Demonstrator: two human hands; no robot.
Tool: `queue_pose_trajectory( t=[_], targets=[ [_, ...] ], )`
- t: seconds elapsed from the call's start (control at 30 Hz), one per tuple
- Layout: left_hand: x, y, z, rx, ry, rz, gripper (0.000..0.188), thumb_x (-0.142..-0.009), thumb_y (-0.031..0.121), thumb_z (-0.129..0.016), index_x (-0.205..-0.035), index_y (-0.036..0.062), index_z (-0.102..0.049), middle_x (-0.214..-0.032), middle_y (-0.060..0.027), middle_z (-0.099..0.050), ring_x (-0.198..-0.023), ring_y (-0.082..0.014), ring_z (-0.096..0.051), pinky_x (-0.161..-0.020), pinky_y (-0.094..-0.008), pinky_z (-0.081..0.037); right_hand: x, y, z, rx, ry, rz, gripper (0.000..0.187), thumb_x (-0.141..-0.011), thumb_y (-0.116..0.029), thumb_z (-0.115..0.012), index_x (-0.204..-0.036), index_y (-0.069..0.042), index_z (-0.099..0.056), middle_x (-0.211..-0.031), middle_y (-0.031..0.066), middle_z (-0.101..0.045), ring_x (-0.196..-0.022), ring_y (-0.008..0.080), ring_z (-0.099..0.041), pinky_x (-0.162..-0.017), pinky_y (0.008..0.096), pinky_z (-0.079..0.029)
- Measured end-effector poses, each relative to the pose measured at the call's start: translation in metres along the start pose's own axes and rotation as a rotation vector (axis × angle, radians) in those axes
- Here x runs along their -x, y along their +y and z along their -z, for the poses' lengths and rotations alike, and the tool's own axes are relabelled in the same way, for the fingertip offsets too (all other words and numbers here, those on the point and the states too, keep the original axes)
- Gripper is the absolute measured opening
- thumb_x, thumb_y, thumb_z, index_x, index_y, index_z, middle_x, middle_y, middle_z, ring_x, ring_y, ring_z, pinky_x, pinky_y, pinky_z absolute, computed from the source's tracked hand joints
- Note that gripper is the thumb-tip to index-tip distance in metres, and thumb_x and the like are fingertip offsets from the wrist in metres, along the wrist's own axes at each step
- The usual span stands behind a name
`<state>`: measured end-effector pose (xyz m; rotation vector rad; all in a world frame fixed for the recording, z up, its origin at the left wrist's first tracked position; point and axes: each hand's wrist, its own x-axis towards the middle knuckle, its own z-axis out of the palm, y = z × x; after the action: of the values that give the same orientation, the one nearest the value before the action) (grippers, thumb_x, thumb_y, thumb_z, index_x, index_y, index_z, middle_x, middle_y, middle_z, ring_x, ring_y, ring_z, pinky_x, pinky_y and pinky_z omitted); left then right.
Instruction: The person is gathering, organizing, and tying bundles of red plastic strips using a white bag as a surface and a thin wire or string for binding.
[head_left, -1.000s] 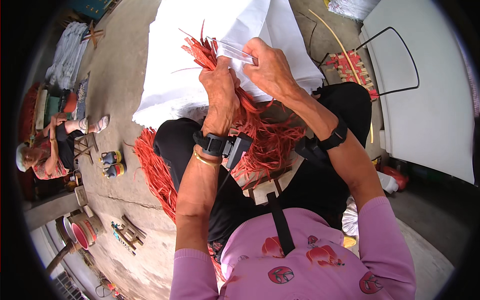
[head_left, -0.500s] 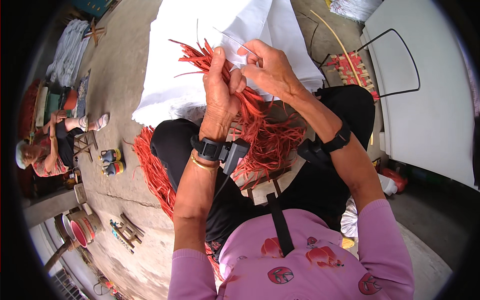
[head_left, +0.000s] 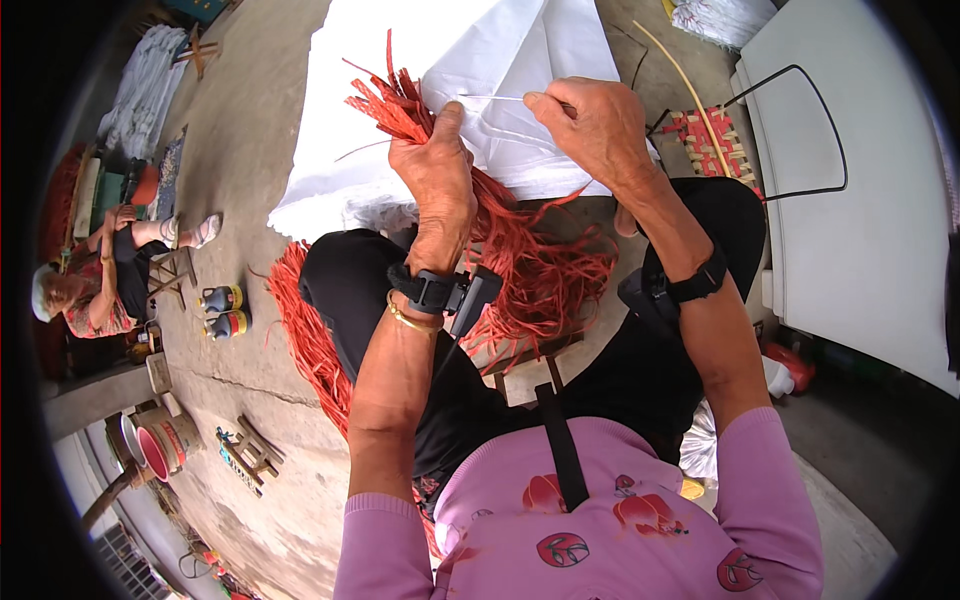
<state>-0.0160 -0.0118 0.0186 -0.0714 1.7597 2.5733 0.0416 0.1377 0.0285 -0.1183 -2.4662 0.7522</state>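
Observation:
My left hand (head_left: pixel 435 185) is closed round a bundle of red, raffia-like strands (head_left: pixel 400 112). Their cut ends fan out above my thumb, and the long loose part hangs down between my knees. My right hand (head_left: pixel 598 130) pinches one end of a thin pale strand (head_left: pixel 495 97), which runs straight across towards my left thumb. Whether it is tied to the bundle cannot be made out. Beneath both hands spreads a white sheet (head_left: pixel 345 130). More red strands (head_left: pixel 308 345) lie beside my left knee.
A red woven seat (head_left: pixel 690 140) with a black wire loop (head_left: pixel 835 120) stands right, by a large white panel (head_left: pixel 870 230). At the left, another person (head_left: pixel 100 290) sits near two dark jugs (head_left: pixel 222 312). A small wooden stool (head_left: pixel 250 455) and buckets (head_left: pixel 170 450) are lower left.
My right hand has moved right, away from my left hand, drawing the thin strand out straight and level. My left hand has turned slightly, still gripping the red bundle.

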Motion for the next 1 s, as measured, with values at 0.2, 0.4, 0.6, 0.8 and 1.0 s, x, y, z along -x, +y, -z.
queue_pose_trajectory(
  t=[0.2,0.4,0.6,0.8,1.0],
  targets=[
    [-0.003,-0.007,0.003,-0.197,-0.048,-0.264,0.010,-0.079,-0.001,-0.063,-0.084,0.0032,-0.055,-0.064,0.0017,-0.051,-0.054,-0.0075,-0.044,-0.051,-0.0230,-0.038,-0.001,0.000,0.001,0.045,0.048,0.020,0.032,-0.077,-0.025,-0.065,-0.055,-0.004,-0.053,-0.049,0.0111,-0.050,-0.043,0.0295,-0.047,-0.043,0.0386,-0.037],
    [0.007,-0.001,0.008,-0.711,-0.253,-0.782,0.026,-0.071,-0.008,-0.051,-0.093,0.0036,-0.061,-0.071,-0.0076,-0.060,-0.062,-0.0162,-0.057,-0.060,-0.0263,-0.047,0.003,-0.001,0.016,-0.288,-0.153,-0.280,0.056,-0.085,-0.050,-0.051,-0.067,0.003,-0.059,-0.057,0.0117,-0.052,-0.050,0.0240,-0.047,-0.056,0.0378,-0.040],
    [0.012,0.004,0.002,-0.851,-0.437,-0.895,0.026,-0.065,-0.006,-0.058,-0.088,0.0067,-0.059,-0.073,-0.0109,-0.060,-0.065,-0.0298,-0.062,-0.057,-0.0346,-0.050,0.005,0.009,0.000,-0.426,-0.127,-0.479,0.059,-0.088,-0.051,-0.044,-0.056,-0.003,-0.058,-0.043,0.0060,-0.042,-0.049,0.0200,-0.046,-0.055,0.0355,-0.041],
    [0.029,-0.010,-0.004,-0.829,-0.497,-0.782,0.030,-0.064,-0.005,-0.060,-0.090,0.0095,-0.056,-0.081,-0.0117,-0.060,-0.070,-0.0334,-0.060,-0.059,-0.0420,-0.049,0.001,0.016,0.008,-0.542,-0.190,-0.418,0.051,-0.082,-0.047,-0.058,-0.064,0.001,-0.063,-0.050,0.0010,-0.045,-0.054,0.0134,-0.040,-0.055,0.0307,-0.038],
    [0.007,0.009,0.020,-1.134,-0.274,-0.855,0.027,-0.063,-0.006,-0.062,-0.086,0.0086,-0.058,-0.082,-0.0091,-0.058,-0.070,-0.0333,-0.059,-0.058,-0.0407,-0.048,0.002,0.019,0.028,-0.234,-0.226,-0.343,0.045,-0.081,-0.040,-0.062,-0.064,0.002,-0.058,-0.050,0.0027,-0.043,-0.048,0.0098,-0.039,-0.046,0.0313,-0.033]
  ],
)
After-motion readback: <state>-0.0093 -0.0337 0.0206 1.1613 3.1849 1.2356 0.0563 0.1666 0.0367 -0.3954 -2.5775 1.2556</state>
